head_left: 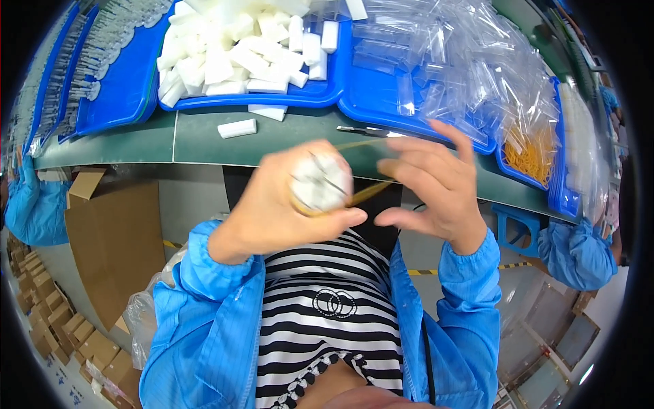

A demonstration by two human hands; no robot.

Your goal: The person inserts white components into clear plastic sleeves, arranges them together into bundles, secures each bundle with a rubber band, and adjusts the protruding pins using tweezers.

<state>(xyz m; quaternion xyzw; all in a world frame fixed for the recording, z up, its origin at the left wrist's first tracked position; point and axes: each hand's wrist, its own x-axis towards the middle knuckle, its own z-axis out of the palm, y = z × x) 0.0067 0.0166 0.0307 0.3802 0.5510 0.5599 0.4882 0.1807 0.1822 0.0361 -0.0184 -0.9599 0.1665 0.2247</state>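
Note:
My left hand is closed around a round bundle, its white end facing up with dark lines across it. What the bundle is made of is blurred. A yellow rubber band runs from the bundle to my right hand, stretched in two strands. The right fingers are spread and curved, with the band looped at their tips; motion blurs the exact grip. Just beyond the hands, tweezers lie at the table edge.
White foam blocks fill a blue tray; one loose block lies in front. Transparent plastic sleeves heap in another tray, beside yellow rubber bands. Syringe-like parts stand left. A cardboard box is below; co-workers' blue sleeves flank me.

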